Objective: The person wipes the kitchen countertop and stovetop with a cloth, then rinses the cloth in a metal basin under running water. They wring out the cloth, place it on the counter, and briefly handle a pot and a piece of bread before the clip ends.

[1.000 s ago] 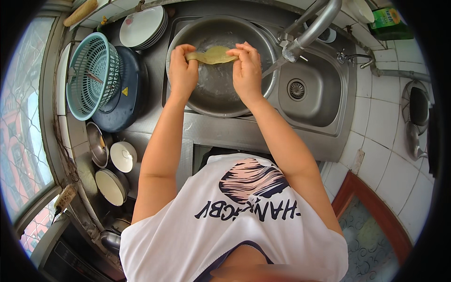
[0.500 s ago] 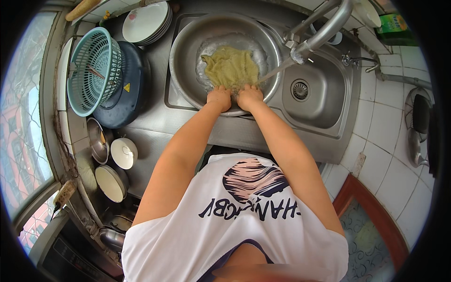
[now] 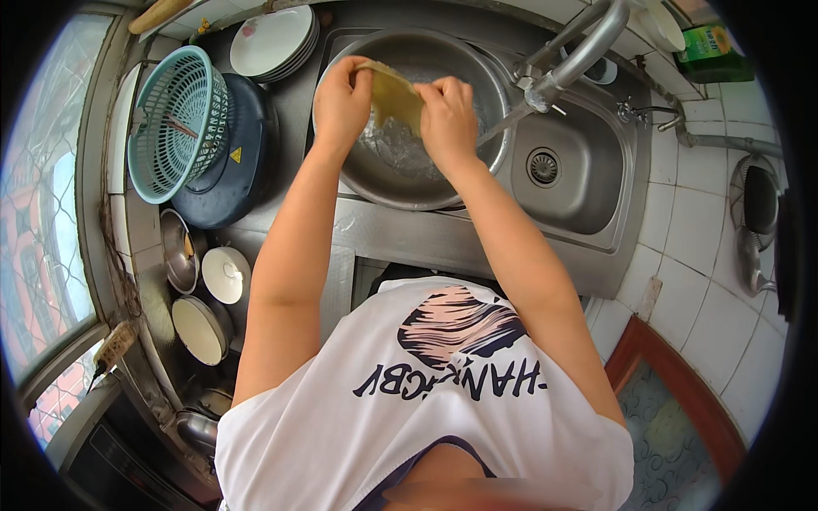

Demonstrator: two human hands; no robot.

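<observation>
A wet yellow-green cloth [image 3: 394,95] is stretched between my two hands above a round metal basin [image 3: 362,175]. My left hand [image 3: 342,104] pinches its upper left edge, while my right hand [image 3: 449,121] grips the edge on the other side. The cloth's lower part hangs down toward the water [image 3: 405,155] in the basin. From the metal faucet [image 3: 545,92] a thin stream runs down past my right hand into the basin's right side.
Right of the basin is a sink bowl with a drain [image 3: 544,166]. Stacked white plates [image 3: 271,41] stand at the back left, beside a blue-green plastic colander [image 3: 170,128] on a dark blue appliance [image 3: 243,183]. Bowls [image 3: 226,276] sit nearer on the left. A green bottle [image 3: 714,53] is at the back right.
Both hands have come up from the basin's near side and moved farther apart. The cloth, earlier spread in the water, is now lifted and held between them.
</observation>
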